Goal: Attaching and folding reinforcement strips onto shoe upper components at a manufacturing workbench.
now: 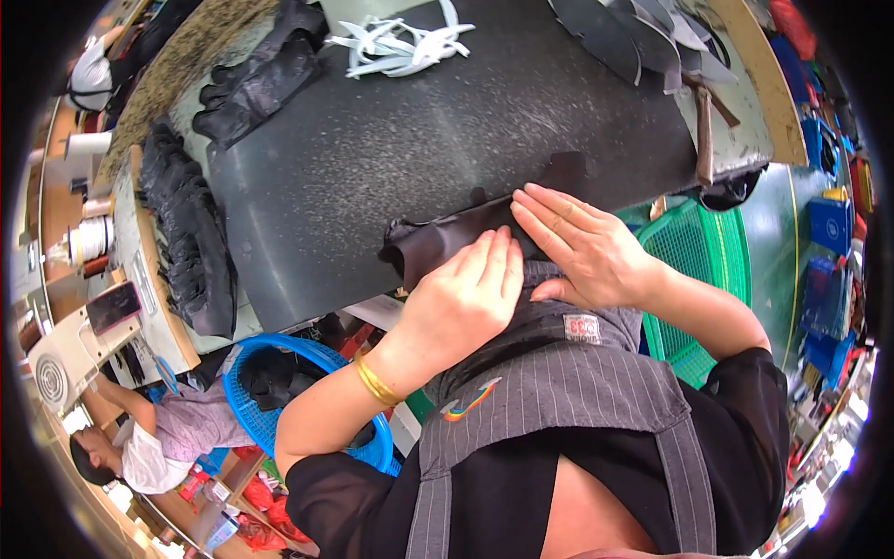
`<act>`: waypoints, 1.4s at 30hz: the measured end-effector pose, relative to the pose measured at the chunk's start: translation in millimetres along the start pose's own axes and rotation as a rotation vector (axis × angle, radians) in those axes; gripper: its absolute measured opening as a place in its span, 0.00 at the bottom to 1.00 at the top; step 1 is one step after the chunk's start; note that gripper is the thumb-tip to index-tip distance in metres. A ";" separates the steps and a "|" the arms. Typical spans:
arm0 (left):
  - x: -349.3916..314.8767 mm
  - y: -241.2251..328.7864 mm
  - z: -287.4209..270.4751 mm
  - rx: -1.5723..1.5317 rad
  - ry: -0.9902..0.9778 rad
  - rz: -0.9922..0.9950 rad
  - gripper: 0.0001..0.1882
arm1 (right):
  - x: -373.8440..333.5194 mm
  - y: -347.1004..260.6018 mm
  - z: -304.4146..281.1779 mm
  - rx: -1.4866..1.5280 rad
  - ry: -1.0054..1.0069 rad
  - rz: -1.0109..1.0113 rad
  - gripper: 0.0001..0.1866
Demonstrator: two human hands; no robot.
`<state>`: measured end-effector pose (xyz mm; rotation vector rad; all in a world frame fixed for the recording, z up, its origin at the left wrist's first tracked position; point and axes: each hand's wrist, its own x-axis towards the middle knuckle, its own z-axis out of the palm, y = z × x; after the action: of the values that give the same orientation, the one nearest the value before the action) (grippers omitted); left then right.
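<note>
"Dark, soft-looking piece [436, 242]: where does it lie?"

"Stacked black pieces [194, 244] lie at left, apparently parked within reach; the dark piece rests along the near edge of the surface [354, 149]."

"And the hands?"

"Left hand [463, 296]: fingers together, laid over the piece, thumb hidden; whether it pinches cannot be told. Right hand [591, 250]: flattened, thumb apart, over its right part, probably steadying it."

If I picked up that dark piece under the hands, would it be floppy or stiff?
The dark piece would probably bend and droop, since its left end curls up beside the left hand. It's likely light, because its edges look thin. Its soft shine hints that it could be a little slippery.
</note>
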<state>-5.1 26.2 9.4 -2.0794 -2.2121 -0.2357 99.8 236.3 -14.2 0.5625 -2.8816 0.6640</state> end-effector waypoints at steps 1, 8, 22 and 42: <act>0.6 -1.7 -0.2 0.012 -0.001 -0.014 0.22 | 4.7 -0.6 -2.4 0.027 0.002 0.009 0.50; -32.9 -30.2 -34.9 -0.260 0.159 -0.146 0.18 | 43.5 -18.4 7.3 0.160 -0.026 -0.012 0.51; -44.8 -22.4 22.7 -0.021 0.806 -0.397 0.12 | 91.3 -41.2 12.7 -0.019 0.120 0.236 0.09; -43.1 -60.8 -19.8 -1.866 0.372 -1.213 0.19 | 77.2 -48.2 32.3 -0.413 0.025 -0.121 0.14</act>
<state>-63.7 -23.1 18.5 0.1577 -2.5450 -3.0889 45.8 156.4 -7.9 0.6500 -2.8115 0.0516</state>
